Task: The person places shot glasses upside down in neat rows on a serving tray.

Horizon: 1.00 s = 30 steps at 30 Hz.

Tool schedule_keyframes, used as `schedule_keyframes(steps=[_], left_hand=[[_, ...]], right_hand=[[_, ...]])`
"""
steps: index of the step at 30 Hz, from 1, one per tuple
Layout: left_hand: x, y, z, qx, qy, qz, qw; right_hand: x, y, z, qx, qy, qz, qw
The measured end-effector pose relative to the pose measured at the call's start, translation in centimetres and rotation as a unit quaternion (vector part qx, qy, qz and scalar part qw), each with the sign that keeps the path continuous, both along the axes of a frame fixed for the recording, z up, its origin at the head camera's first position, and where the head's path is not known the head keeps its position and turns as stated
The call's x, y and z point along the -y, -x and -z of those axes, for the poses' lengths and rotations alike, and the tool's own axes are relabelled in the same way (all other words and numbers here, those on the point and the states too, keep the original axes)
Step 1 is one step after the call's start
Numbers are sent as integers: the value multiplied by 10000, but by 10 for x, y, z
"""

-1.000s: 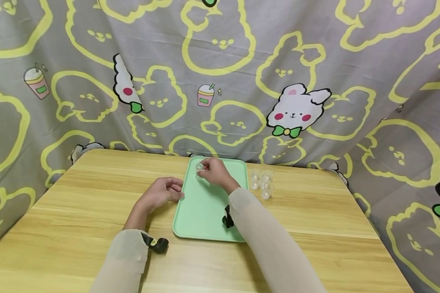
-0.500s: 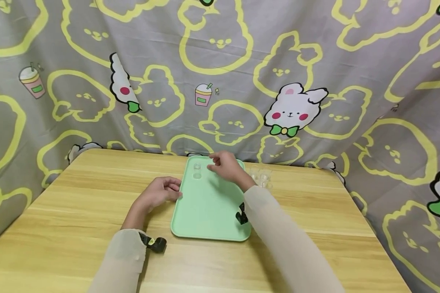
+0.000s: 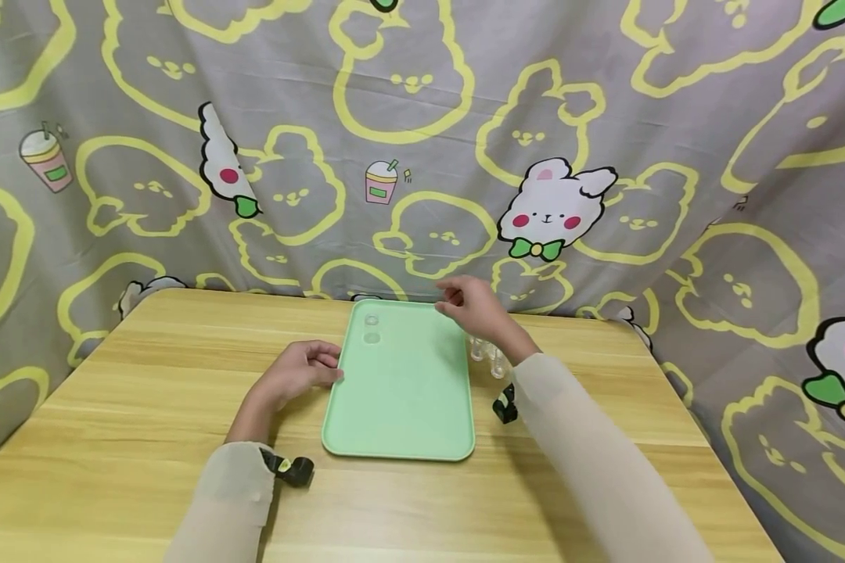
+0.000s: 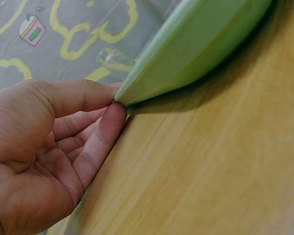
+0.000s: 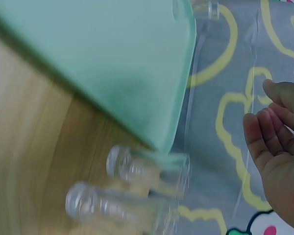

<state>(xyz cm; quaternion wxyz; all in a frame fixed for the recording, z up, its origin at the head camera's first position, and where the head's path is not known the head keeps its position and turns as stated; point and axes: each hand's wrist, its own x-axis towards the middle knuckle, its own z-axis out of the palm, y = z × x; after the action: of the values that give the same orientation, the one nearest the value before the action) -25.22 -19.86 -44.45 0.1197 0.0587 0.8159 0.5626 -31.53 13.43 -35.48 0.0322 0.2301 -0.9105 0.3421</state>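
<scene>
A green tray (image 3: 401, 407) lies on the wooden table, its left rim pinched between the thumb and finger of my left hand (image 3: 303, 369); the left wrist view shows the hand (image 4: 54, 142) gripping that edge. One small clear glass (image 3: 372, 338) stands on the tray in the far left corner. My right hand (image 3: 480, 309) is in the air over the tray's far right corner, fingers loosely bent and holding nothing. Just below it are several clear glasses (image 3: 497, 366), partly covered by the hand and wrist; two upright glasses (image 5: 120, 208) show blurred in the right wrist view.
A grey curtain (image 3: 289, 141) with yellow cartoon outlines hangs right behind the table's far edge. Bare wooden table (image 3: 155, 391) extends left of the tray, and more of it lies to the right of the glasses. A black strap (image 3: 292, 471) sits at the left wrist.
My right hand has let go of the glass in the tray's far left corner and moved right, toward the other glasses. The left hand stays at the tray's rim.
</scene>
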Motion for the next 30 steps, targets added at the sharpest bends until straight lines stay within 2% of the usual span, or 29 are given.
schedule_keyframes(steps=[5, 16, 22, 30], left_hand=[[1, 0, 0, 19, -27, -9, 10000], [1, 1, 3, -16, -44, -16, 10000], [1, 0, 3, -8, -67, 6, 10000], [1, -1, 1, -28, -38, 1, 10000]], right_hand=[[-22, -4, -5, -48, 76, 11, 10000], [-76, -7, -3, -236, 40, 433, 9988], [-101, -9, 6, -45, 107, 653, 9978], [-127, -8, 27, 125, 147, 921, 9956]])
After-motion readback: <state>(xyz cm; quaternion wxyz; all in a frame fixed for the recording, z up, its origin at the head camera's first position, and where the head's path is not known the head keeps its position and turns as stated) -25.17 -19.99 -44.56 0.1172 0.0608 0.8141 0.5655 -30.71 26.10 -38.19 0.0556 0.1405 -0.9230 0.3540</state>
